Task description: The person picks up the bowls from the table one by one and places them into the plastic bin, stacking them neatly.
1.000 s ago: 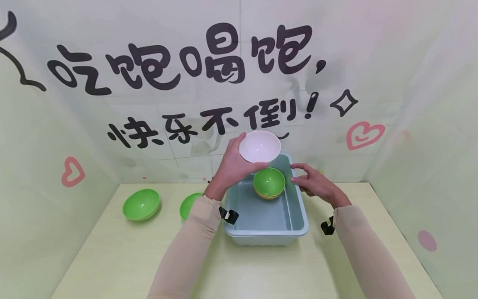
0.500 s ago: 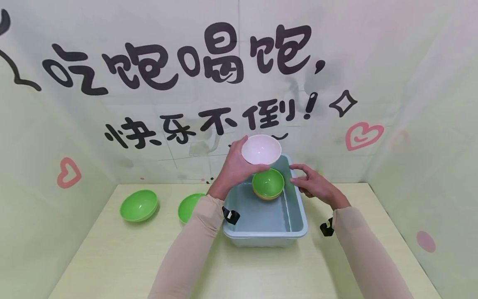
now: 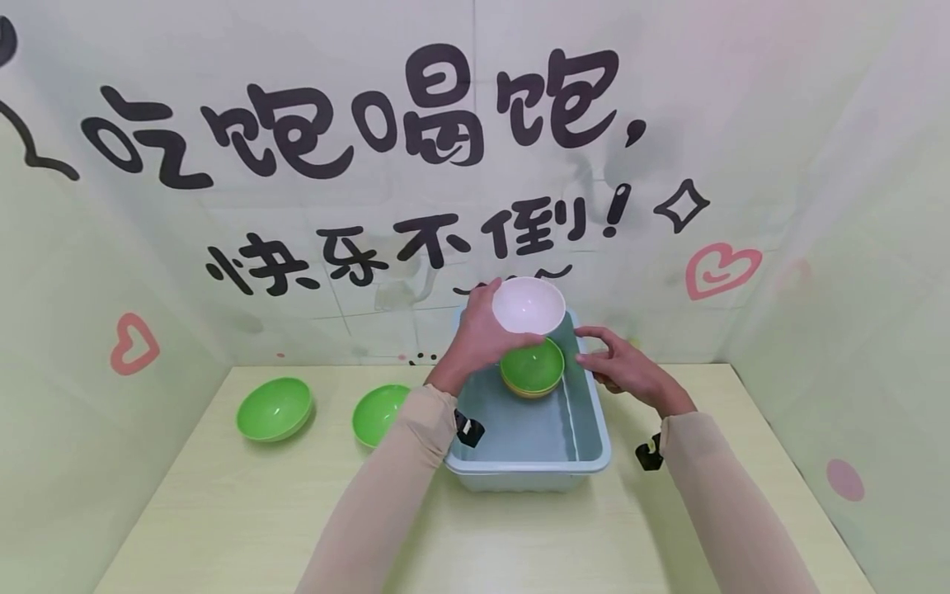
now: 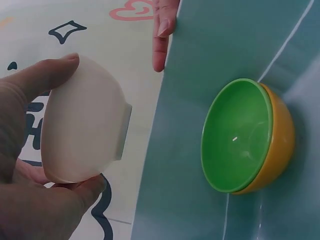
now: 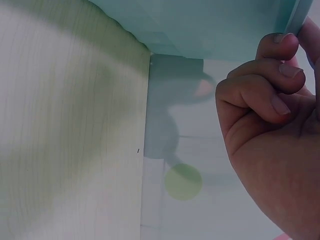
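In the head view my left hand (image 3: 478,340) grips a white bowl (image 3: 529,305) by its rim, thumb on the near side, above the back part of a light blue plastic tub (image 3: 527,467). The bowl is tilted, its inside facing me. Inside the tub a green bowl (image 3: 531,371) is nested in a yellow bowl (image 4: 285,150), set near the back right wall. At the tub's right rim, my right hand (image 3: 631,369) pinches the edge between thumb and index finger. The right wrist view shows its other fingers curled below the rim.
On the table (image 3: 245,511), left of the tub, rest a green bowl (image 3: 275,409) and another green bowl (image 3: 377,414), partly hidden by my left sleeve. A printed wall (image 3: 416,330) stands close behind the tub, with side walls left and right.
My left hand has brought the white bowl slightly down and to the right over the tub. My right hand stays at the rim.
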{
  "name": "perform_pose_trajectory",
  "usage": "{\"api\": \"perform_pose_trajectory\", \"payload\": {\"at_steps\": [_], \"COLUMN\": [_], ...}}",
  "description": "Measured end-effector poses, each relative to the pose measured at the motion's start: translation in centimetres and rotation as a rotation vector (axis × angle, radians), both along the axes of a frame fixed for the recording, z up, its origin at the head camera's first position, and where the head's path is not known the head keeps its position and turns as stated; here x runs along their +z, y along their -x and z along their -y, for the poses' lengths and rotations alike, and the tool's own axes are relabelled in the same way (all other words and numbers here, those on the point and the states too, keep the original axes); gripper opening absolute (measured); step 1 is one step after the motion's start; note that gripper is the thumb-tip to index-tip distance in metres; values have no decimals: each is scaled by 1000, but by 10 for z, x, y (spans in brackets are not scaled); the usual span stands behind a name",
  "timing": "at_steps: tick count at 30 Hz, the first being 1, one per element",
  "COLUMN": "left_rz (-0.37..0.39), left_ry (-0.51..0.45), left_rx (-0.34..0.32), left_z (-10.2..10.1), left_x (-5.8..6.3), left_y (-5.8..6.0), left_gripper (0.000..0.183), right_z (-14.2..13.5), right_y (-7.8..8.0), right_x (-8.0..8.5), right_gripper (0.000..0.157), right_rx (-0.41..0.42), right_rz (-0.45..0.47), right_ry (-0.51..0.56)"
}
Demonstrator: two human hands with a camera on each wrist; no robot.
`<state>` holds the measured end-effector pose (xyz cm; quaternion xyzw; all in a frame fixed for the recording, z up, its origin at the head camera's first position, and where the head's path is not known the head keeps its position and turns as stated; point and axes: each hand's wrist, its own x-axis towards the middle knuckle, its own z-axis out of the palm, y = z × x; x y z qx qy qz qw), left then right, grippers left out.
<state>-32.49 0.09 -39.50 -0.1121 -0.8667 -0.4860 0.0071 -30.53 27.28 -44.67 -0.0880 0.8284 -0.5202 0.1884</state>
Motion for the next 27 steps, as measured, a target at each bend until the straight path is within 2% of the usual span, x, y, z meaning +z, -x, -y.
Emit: {"api": "perform_pose_trajectory", "payload": {"at_steps": [6, 10, 16, 22, 27], "left_rz": [-8, 15, 50, 45, 52], "left_ry": [71, 100, 126, 215, 256], "left_rx": [-11, -21, -37, -63, -58], "left_z": [-4, -6, -7, -7, -6], "left_x": [-9, -12, -13, -15, -15], "left_y": [2, 1, -1, 0, -1], "left_gripper": [119, 120, 118, 118, 118], "right_z": [0, 1, 1, 1, 1], "right_y": [0, 0, -1, 0, 0], "right_x": [0, 2, 3, 2, 2], "right_gripper": [61, 62, 61, 64, 65], "right_rx": [1, 0, -5, -3, -5], "right_rz": [1, 8, 9, 4, 2], "right_ry": [7, -9, -22, -32, -34]}}
